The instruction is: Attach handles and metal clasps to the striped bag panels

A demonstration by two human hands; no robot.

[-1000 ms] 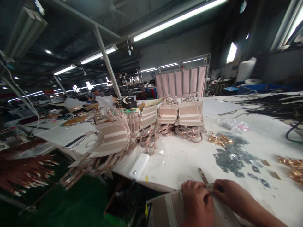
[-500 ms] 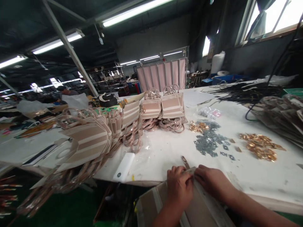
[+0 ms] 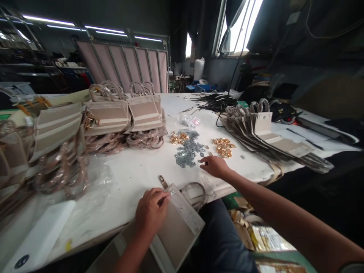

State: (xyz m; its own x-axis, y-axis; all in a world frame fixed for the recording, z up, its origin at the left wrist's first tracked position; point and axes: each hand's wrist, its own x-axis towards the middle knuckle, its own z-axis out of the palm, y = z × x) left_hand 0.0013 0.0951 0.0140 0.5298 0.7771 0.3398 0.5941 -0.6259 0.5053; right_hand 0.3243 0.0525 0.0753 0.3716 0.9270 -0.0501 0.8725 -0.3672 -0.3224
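My left hand (image 3: 152, 212) grips the upper edge of a beige striped bag panel (image 3: 178, 231), which lies tilted over the table's front edge. Close to its fingertips a small metal plate shows on the panel, and a strap tab with a metal clasp (image 3: 163, 182) sticks out beyond the edge. A plastic-wrapped handle (image 3: 196, 185) loops out on the right of the panel. My right hand (image 3: 214, 166) is at the near edge of a heap of grey metal plates (image 3: 187, 151), its fingertips pinched on one small plate.
Gold-coloured fittings lie in a left pile (image 3: 179, 137) and a right pile (image 3: 223, 147). Bag pieces with wrapped handles (image 3: 145, 113) stand at the left, and more bag pieces (image 3: 247, 125) lean at the right. A white device (image 3: 42, 235) rests at the front left.
My right hand has left the panel edge and moved out to the grey plates. My left hand stays on the panel. The view has swung right.
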